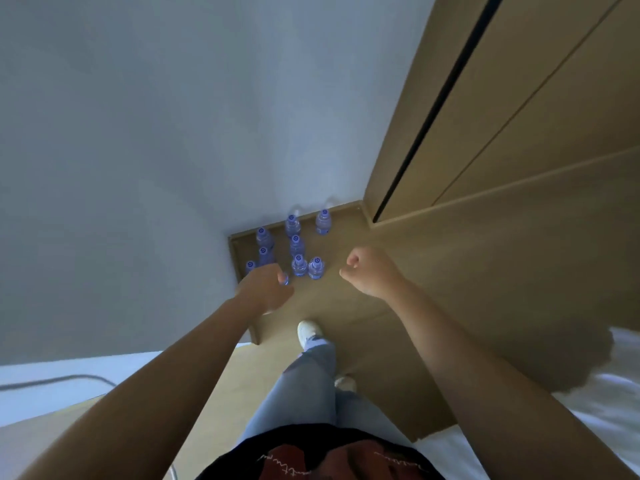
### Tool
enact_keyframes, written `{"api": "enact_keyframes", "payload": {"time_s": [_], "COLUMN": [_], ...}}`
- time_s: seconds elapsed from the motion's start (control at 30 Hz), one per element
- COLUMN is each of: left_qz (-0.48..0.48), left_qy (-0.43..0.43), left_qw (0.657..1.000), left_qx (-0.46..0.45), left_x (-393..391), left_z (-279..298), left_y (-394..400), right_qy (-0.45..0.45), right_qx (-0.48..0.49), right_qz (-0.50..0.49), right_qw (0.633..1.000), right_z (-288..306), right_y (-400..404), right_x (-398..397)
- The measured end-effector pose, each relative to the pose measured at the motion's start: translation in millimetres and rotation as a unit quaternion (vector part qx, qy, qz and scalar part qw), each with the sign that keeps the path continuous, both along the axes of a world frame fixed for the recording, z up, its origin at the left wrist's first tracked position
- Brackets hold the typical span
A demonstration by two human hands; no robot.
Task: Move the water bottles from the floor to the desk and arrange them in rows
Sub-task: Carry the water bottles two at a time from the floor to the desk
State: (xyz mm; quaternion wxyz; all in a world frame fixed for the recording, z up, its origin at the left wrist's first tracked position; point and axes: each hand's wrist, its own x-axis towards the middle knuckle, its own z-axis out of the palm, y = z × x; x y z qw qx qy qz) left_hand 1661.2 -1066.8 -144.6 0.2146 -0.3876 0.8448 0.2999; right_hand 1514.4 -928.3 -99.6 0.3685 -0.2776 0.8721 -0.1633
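Observation:
Several small clear water bottles (296, 244) with blue caps stand upright on the wooden floor (346, 299) in the corner by the wall. My left hand (265, 289) hangs high above the nearest ones, back of the hand up, fingers loosely down and holding nothing. It partly hides one bottle (285, 279) and another (250, 266). My right hand (367, 271) is curled into a fist to the right of the group, level with the left hand and holding nothing. A white desk surface (104, 368) shows at lower left.
A grey cable (62, 378) lies on the white surface. A wooden wardrobe (519, 116) fills the upper right and a white bed (602, 393) the lower right. My legs and white shoe (309, 330) stand on the floor behind the bottles. A white wall (138, 168) is on the left.

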Motion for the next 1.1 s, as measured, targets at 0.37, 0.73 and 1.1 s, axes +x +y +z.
{"api": "enact_keyframes", "payload": {"time_s": [0.37, 0.73, 1.1], "left_qz": [0.093, 0.285, 0.297], "left_qy": [-0.023, -0.055, -0.086], "left_qw": [0.995, 0.953, 0.946], "left_qx": [0.033, 0.093, 0.100], "left_x": [-43.5, -36.5, -63.8], "left_z": [-48.7, -124.9, -273.2], "left_y": [-45.3, -60.9, -73.9], "right_qy": [-0.029, -0.069, -0.075], "right_qx": [0.064, 0.115, 0.127], "right_qz": [0.088, 0.174, 0.202], "right_qw": [0.994, 0.976, 0.968], "right_z": [-54.5, -153.4, -293.0], "right_y": [-63.4, -98.2, -126.7], "right_x": [-50.4, -53.1, -77.4]}}
